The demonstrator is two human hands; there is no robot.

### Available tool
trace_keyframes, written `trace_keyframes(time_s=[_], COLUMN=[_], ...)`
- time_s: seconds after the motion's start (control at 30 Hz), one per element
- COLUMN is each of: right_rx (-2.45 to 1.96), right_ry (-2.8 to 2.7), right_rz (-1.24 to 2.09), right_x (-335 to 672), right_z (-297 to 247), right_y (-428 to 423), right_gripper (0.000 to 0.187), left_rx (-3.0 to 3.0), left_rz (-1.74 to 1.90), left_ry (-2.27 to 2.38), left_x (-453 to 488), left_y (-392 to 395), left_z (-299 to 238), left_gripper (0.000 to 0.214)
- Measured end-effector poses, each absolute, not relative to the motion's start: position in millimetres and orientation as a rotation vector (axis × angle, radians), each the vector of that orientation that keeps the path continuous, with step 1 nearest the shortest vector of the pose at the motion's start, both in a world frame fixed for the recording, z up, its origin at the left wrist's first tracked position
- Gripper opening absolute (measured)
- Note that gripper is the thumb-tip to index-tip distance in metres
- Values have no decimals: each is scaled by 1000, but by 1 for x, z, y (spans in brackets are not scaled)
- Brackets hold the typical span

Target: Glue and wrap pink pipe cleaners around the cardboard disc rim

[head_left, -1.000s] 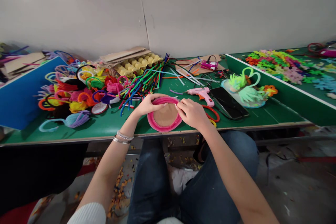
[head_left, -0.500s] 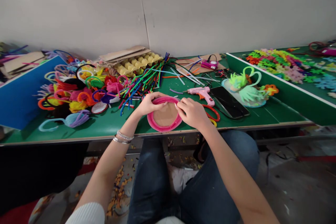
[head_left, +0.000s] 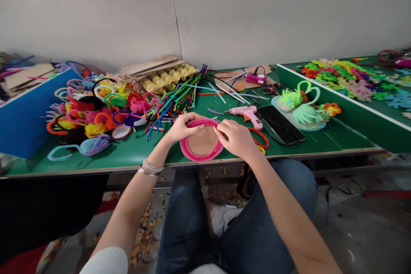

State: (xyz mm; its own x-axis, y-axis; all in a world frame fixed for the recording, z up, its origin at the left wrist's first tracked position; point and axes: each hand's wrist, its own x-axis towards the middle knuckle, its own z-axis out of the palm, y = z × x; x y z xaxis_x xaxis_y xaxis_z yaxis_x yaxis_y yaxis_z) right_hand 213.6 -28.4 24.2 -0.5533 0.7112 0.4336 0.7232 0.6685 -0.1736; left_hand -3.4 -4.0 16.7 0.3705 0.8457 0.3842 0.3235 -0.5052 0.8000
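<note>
Both hands work on a card disc (head_left: 201,141) lying flat at the near edge of the green bench (head_left: 321,141), directly in front of the person. A pink pipe cleaner (head_left: 196,156) is coiled around the disc's rim, with bare card showing in the middle.

The left hand (head_left: 181,127) is curled on the far left of the rim, fingers pressing the coil against the card. The right hand (head_left: 236,138) is closed in a pinch on the far right of the rim, gripping the pipe cleaner there; its end cannot be made out.

Judgement: the step in hand is seating the pink coil along the disc's edge. The next move calls for a steady hold from the left hand while the right presses the strand flush to the rim.

A glue gun (head_left: 245,114) lies just beyond the right hand, beside a phone (head_left: 280,125).
</note>
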Motion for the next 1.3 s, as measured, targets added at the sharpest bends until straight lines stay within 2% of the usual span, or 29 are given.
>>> trace_keyframes(time_s=[0.33,0.5,0.73,0.87,1.3], right_rx=[-1102,-1070,-1064,-1079,-1013], right_ry=[-2399,-2307,-2146,-2068,-2026], right_rz=[4,299,660,723,862], right_x=[215,219,222,220,222], right_z=[23,23,23,22,13], right_y=[-28,-27,-22,-19,-12], right_gripper=[21,16,23,28,27], left_rx=[1972,1919,1873,1862,1844], left_rz=[1074,1065,1065,1070,1111], left_ry=[972,982,989,992,999], left_x=[-2,-4,-6,-5,-3], left_y=[-6,-4,-2,-1,-3], left_z=[19,17,16,15,17], left_gripper=[33,33,33,33,33])
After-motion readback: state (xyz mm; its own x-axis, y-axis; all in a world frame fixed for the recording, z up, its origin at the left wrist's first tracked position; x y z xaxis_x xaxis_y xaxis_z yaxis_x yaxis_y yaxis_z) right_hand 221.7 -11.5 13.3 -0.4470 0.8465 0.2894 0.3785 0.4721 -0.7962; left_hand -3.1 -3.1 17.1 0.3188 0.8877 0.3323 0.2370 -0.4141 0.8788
